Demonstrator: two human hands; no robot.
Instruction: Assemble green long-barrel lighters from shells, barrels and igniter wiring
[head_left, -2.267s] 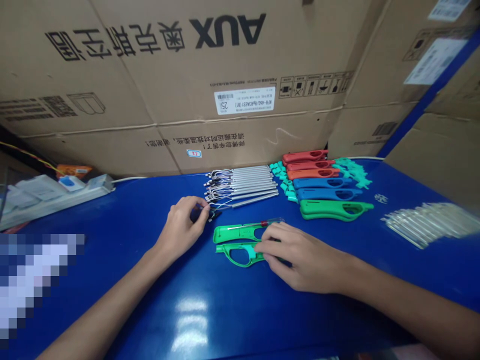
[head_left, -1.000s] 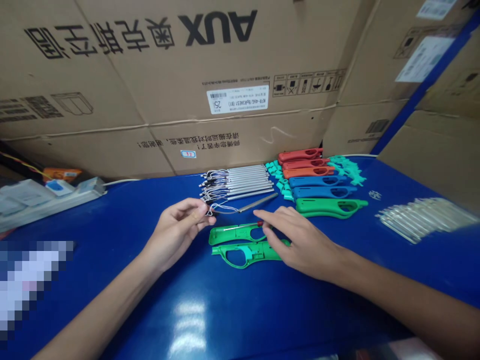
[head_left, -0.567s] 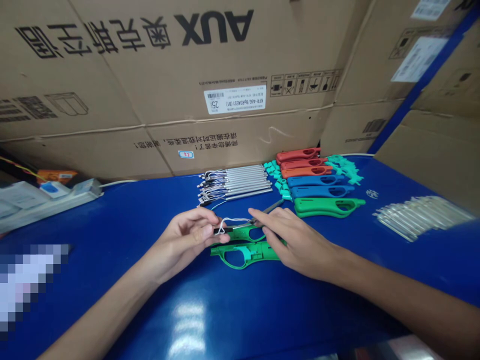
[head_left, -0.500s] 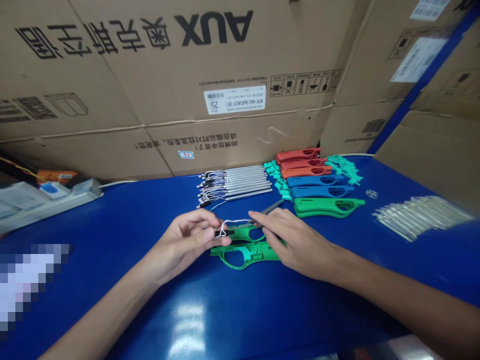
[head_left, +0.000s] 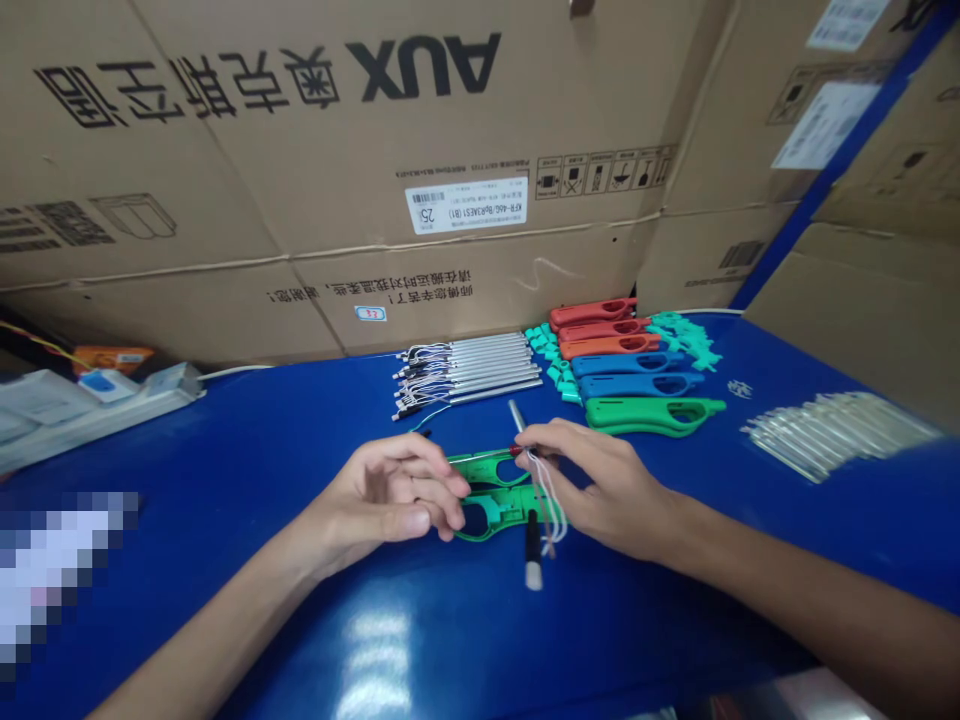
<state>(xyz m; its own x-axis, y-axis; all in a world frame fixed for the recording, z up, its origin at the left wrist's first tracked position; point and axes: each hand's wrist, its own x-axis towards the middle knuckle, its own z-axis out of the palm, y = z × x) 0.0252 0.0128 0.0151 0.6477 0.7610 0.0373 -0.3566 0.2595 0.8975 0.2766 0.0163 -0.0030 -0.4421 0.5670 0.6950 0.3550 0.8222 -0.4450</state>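
Observation:
My right hand (head_left: 600, 480) pinches a metal lighter tube (head_left: 516, 415) whose white wires (head_left: 551, 490) and black end piece (head_left: 533, 550) dangle toward me. A thin rod with a red part (head_left: 516, 450) shows by those fingertips; whether they grip it I cannot tell. My left hand (head_left: 397, 490) has its fingers loosely bent and apart, with nothing seen in them. Between the hands lie two green lighter shell halves (head_left: 517, 497), inner sides up, partly covered by fingers. A teal trigger piece (head_left: 486, 508) sits in the nearer one.
Behind lie a row of metal tubes with wires (head_left: 487, 367), teal caps (head_left: 559, 370) and red, blue and green lighter shells (head_left: 645, 412). Clear tubes (head_left: 840, 430) lie at right, a power strip (head_left: 97, 410) at left. Cardboard boxes (head_left: 337, 180) wall the blue table (head_left: 465, 640).
The left hand has let go of the wired black end, which now hangs below the right hand. The tube has tilted more upright in my right fingers.

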